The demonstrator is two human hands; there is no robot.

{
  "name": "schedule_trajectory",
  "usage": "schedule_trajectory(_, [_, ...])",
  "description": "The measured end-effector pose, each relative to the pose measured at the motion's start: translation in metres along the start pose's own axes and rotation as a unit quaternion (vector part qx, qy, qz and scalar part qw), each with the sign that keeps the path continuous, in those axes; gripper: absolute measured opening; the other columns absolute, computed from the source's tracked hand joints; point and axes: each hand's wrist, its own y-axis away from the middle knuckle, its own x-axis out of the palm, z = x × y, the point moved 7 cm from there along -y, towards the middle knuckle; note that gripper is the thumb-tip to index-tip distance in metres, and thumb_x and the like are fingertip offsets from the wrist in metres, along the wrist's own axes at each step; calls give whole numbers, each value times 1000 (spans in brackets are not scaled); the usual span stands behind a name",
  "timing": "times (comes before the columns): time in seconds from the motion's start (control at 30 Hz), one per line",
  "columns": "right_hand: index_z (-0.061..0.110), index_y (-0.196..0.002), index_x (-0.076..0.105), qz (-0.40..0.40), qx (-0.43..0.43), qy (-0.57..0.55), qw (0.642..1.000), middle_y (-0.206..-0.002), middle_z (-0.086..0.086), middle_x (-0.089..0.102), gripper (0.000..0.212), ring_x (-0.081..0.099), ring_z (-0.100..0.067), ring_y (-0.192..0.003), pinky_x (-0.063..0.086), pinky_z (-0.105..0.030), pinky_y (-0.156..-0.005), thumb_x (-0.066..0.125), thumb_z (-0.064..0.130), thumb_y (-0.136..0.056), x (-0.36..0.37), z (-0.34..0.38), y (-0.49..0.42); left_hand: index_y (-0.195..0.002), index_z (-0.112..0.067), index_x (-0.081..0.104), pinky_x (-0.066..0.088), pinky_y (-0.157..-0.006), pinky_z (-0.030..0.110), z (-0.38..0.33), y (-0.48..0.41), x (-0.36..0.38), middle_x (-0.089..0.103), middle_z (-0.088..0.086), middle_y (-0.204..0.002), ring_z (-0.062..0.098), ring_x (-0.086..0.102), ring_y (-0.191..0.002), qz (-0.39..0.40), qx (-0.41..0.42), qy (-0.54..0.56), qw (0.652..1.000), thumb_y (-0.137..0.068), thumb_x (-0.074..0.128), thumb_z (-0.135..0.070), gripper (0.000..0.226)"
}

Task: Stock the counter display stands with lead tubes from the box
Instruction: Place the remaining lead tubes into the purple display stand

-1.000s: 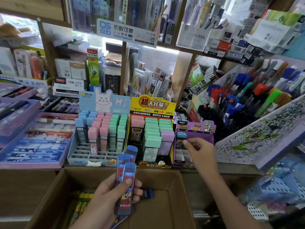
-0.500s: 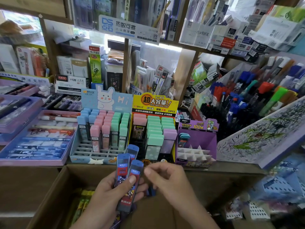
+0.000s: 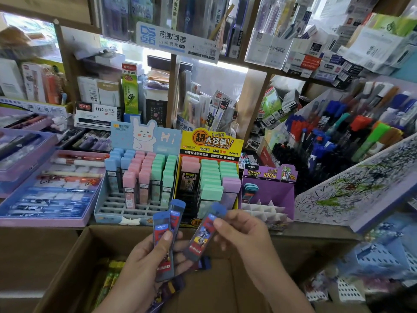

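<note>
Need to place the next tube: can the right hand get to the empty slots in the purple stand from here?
Probably yes. The right hand, pinching one blue-capped tube, is in front of the purple stand, whose white dividers are open on top with nothing between.

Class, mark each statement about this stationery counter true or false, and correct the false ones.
1. The right hand pinches one blue-capped tube. True.
2. The left hand holds nothing. False: it grips at least two blue-capped tubes.
3. Every slot of the purple stand is filled. False: most slots are empty; a few tubes stand at its back left.
4. The yellow stand sits between the rabbit stand and the purple stand. True.
</note>
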Motion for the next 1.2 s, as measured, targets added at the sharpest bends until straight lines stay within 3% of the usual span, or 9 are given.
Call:
schedule_trajectory(0.13, [15,-94,78,-81,-41,16,996,-89,-12,77,18,71,-19,-74,58,-23,-61,78,23,-78,-45,22,-2,-113,2,68,65,-65,40,2,-1,0,74,32,-103,44,76,-95,6,-4,14,1000,-83,66,-28,42])
schedule_trajectory(0.37, [32,-97,79,-189,-143,97,967,-87,-5,79,24,75,-17,-73,60,-23,-60,72,10,-91,-117,51,-10,-104,-3,75,64,-61,37,3,-1,-3,74,32,-100,44,76,-91,-5,-3,3,1000,-80,71,-26,34])
schedule_trajectory(0.57, [37,-95,75,-214,-206,189,936,-83,4,77,29,75,-15,-77,63,-25,-69,73,8,-94,-138,57,-27,-94,-12,80,64,-64,37,2,-1,-2,75,30,-100,43,76,-92,-7,0,-17,1000,-77,74,-29,25])
schedule_trajectory(0.73, [30,-98,72,-197,-189,234,933,-85,8,76,25,74,-13,-81,62,-27,-72,70,6,-94,-136,44,-48,-93,-13,80,64,-63,36,3,0,-2,75,30,-100,42,77,-91,-2,-6,-23,1000,-78,73,-27,22])
schedule_trajectory(0.9, [35,-92,70,-185,-174,279,926,-83,15,75,29,72,-3,-78,58,-17,-67,72,6,-93,-132,28,-61,-93,-14,81,64,-63,36,3,1,-1,75,30,-100,41,77,-90,2,-7,-29,1000,-79,72,-25,20])
schedule_trajectory(1.03, [28,-98,72,-186,-132,344,911,-85,17,73,14,68,7,-81,52,-9,-63,74,15,-93,-131,13,-70,-93,-13,81,64,-63,36,4,1,0,75,30,-99,41,77,-89,5,-8,-32,999,-79,72,-24,20])
schedule_trajectory(1.2, [22,-92,74,-191,-111,398,890,-79,11,72,8,66,-2,-74,42,-18,-58,68,24,-98,-129,4,-75,-93,-12,81,63,-62,37,4,2,-1,75,31,-98,40,77,-87,2,-8,-34,999,-79,72,-24,20])
